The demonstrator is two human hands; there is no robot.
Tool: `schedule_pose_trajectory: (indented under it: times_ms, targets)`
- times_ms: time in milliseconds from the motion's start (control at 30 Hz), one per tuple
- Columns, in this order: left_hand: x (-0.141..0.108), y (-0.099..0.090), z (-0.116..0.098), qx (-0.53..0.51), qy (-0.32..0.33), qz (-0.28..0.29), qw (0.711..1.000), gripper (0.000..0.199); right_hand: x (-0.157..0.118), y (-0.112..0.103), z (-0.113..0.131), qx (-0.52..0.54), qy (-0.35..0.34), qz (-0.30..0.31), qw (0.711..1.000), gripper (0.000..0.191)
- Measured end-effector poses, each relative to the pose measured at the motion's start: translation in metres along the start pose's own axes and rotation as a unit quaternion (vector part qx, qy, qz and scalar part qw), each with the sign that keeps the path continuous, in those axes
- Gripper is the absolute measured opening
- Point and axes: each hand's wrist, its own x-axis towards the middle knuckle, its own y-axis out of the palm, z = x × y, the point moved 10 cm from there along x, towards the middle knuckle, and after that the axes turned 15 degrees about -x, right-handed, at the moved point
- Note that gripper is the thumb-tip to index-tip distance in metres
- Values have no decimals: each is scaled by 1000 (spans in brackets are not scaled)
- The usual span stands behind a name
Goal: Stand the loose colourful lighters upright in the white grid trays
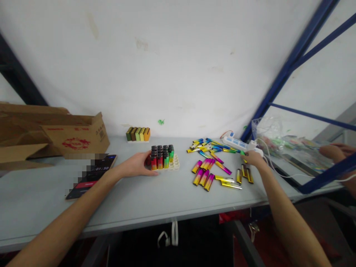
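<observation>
My left hand (139, 164) is wrapped around the left end of a white tray (174, 166), its thumb at the front. Several black-topped lighters (160, 161) in red, green and yellow stand upright in the tray, and open slots show at its right end. Off to the right, the fingers of my right hand (252, 158) are closed on a green-and-yellow lighter (244, 160), partly hidden by them. Between the hands lie loose shiny lighters, some purple and gold (204, 177), others blue and yellow (213, 144). Gold-and-brown lighters (244, 171) are just below my right hand.
A second lighter tray (138, 134) stands by the wall. Left are an open cardboard box (78, 137) and a phone (96, 174). A white power strip (236, 142) with cables, a plastic bag (267, 133) and blue rack posts (289, 74) stand right, near another person's hand (332, 151).
</observation>
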Motion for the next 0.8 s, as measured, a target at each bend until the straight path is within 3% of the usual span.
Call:
schedule_pose_trajectory:
  times_ms: [67,133,233,333,433,667,800]
  targets:
    - [0,0,0,-2,-1,-1,1000,76,-10,-1,12,47,-13,41,998,35]
    - [0,0,2,6,-1,-2,1000,76,-25,-6,35,174,-40,85,980,34]
    - [0,0,4,26,-3,-3,1000,77,-50,-27,91,375,-113,138,910,44]
    - [0,0,3,27,-2,-6,1000,80,-63,-56,146,459,-154,133,865,44]
    - [-1,-1,1,15,1,-11,1000,82,-68,-66,199,512,-162,158,829,48]
    - [-4,-2,-3,-24,-11,-14,1000,80,-65,-69,284,459,-165,18,873,59]
    - [-4,-1,-3,-33,-5,-13,999,79,-80,-64,307,404,-170,-15,899,51]
